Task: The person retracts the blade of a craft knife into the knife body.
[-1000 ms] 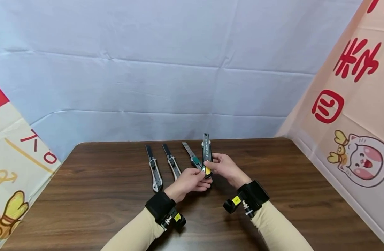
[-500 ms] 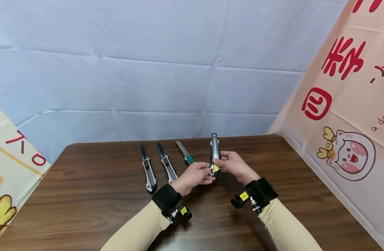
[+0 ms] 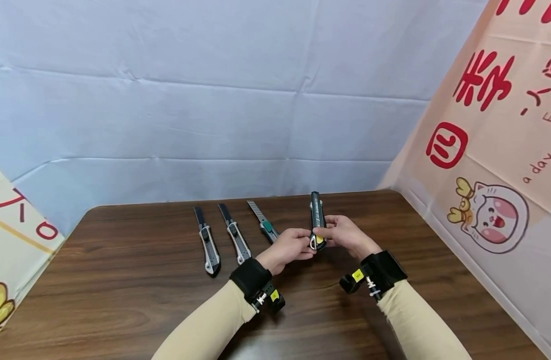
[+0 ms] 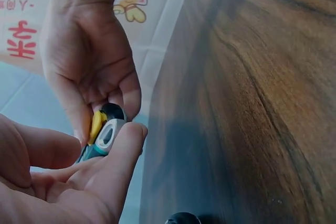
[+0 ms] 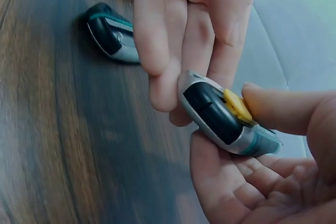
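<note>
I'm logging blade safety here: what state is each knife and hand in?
Yellow-slider knife: held off the table, blade not visibly out.
Green-slider knife: lying flat, blade extended.
Two grey knives: lying flat.
Left hand: pinching the held knife's end.
Right hand: gripping it.

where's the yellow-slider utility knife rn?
Head view, right of centre: yellow-slider utility knife held above the table between left hand and right hand, right of the green-slider knife.

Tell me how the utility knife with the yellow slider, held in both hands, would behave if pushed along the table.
The utility knife looks stiff: its body stays straight though the left hand and right hand grip only its rear end. Its flat-sided body would probably slide rather than roll on the smooth wooden table. It seems light, since fingertips alone hold it up.
</note>
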Demonstrator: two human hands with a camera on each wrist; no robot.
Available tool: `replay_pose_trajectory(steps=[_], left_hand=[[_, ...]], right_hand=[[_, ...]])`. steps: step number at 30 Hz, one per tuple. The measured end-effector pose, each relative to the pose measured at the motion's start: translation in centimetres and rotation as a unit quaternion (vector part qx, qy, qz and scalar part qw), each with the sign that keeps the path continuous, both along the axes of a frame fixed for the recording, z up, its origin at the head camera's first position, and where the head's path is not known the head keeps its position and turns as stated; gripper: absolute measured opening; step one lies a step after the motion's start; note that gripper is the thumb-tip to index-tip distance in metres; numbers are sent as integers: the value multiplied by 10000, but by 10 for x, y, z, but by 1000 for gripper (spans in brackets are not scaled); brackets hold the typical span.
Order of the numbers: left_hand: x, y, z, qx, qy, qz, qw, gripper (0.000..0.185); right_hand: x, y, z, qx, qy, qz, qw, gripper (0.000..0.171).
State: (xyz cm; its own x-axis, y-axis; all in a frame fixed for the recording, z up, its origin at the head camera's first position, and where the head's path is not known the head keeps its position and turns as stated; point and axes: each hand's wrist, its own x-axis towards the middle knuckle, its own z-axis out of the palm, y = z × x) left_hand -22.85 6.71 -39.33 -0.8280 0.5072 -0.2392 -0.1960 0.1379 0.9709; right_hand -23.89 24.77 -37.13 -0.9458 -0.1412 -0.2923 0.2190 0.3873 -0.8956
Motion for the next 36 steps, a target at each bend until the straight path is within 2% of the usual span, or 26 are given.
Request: replay_pose_trajectory(steps=[10, 13, 23, 36], left_hand=[[-3, 11, -1, -96, -161, -124, 9997, 38], [-3, 11, -1, -156, -114, -130, 9997, 36], [0, 1, 0, -148, 106, -448, 9988, 35], [7, -12, 0, -87, 123, -670, 9976, 33]], right_hand=[[-3, 12, -1, 447, -43, 12, 9990, 55], [-5, 14, -2, 545, -102, -36, 9985, 57], [-7, 26, -7, 1225, -214, -280, 9918, 57], [-8, 40, -19, 1795, -238, -451, 9824, 53]])
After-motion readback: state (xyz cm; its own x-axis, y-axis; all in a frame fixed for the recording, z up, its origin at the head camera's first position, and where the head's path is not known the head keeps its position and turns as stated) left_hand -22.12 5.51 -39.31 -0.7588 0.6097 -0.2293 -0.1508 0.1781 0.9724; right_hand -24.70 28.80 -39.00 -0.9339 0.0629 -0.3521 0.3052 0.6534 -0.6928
